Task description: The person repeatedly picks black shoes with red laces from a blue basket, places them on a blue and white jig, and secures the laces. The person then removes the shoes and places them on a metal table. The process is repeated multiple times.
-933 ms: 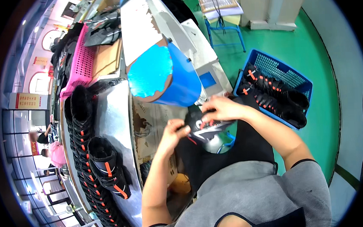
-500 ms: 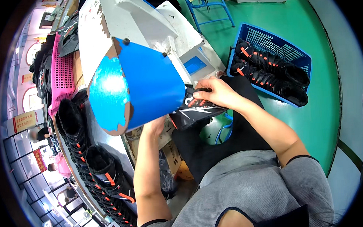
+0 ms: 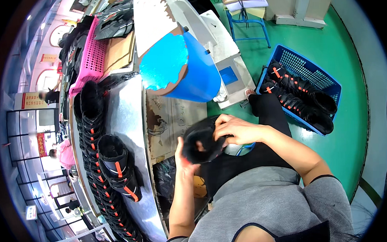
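Between my hands, over my lap, is a black boot (image 3: 201, 140) with its dark fuzzy lining turned up toward me; motion blurs it a little. My left hand (image 3: 185, 159) grips its left side, thumb up along the edge. At the far right side, my right hand (image 3: 237, 130) has its fingers curled over the rim. Both hands are below a blue-covered machine head (image 3: 198, 74), apart from it. To the left, on a metal bench top (image 3: 127, 110), stands a black boot with orange tabs (image 3: 118, 164), next to a long row of similar boots (image 3: 95, 167).
A blue basket (image 3: 335, 79) on the green floor at the right holds several black boots. Behind it stands a blue-legged stool (image 3: 249, 23) with papers. A pink basket (image 3: 89, 60) of dark pieces sits at the far left. Other people are in the left background.
The boot has come out from beside the machine head, nearer to me, and has turned so its lining shows. My left hand, hidden behind the blue cover before, is now visible. The view has shifted.
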`<state>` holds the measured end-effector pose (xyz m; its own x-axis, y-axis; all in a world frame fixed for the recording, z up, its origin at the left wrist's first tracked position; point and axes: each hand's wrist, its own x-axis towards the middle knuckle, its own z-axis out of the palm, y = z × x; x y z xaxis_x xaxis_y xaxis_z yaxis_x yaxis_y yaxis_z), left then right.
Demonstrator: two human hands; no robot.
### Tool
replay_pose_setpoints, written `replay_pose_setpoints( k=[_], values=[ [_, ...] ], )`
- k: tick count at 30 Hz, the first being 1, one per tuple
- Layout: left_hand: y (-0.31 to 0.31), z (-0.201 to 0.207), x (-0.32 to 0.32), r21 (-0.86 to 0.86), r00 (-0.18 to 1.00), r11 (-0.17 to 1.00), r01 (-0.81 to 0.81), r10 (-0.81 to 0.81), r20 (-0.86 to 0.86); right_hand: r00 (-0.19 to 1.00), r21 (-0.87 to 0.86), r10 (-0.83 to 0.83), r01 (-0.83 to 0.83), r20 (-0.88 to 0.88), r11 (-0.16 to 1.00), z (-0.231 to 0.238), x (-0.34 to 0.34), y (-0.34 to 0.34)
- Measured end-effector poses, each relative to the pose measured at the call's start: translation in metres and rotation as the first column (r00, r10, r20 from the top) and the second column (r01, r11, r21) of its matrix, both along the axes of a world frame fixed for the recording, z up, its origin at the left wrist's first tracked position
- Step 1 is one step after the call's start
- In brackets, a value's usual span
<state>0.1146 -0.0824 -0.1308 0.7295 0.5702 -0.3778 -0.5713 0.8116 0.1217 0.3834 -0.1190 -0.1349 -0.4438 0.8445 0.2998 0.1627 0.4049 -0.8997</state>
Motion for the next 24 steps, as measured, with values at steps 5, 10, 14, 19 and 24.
replay_pose_setpoints(
  k=[5, 10, 14, 19, 24],
  values=[
    [0.003, 0.049, 0.042, 0.43, 0.689, 0.87, 0.24, 0.159, -0.707, 0.839, -0.384, -0.448, 0.321, -0.31, 0.866, 0.005, 0.007, -0.008],
    [0.018, 0.039, 0.076, 0.528, 0.676, 0.776, 0.345, 0.185, -0.714, 0.714, -0.752, -0.534, 0.014, -0.454, 0.659, -0.002, -0.001, 0.02],
    [0.023, 0.03, 0.099, 0.533, 0.701, 0.825, 0.187, 0.268, -0.661, 0.623, -0.777, -0.623, 0.038, -0.472, 0.628, -0.004, 0.006, 0.033],
    [0.03, 0.008, 0.117, 0.522, 0.524, 0.851, 0.062, 0.417, -0.742, 0.653, -0.665, -0.646, 0.282, -0.395, 0.692, -0.02, -0.002, 0.039],
    [0.041, 0.006, 0.123, 0.45, 0.53, 0.893, 0.018, 0.373, -0.761, 0.537, -0.764, -0.703, 0.154, -0.467, 0.626, -0.017, 0.003, 0.041]
  ],
)
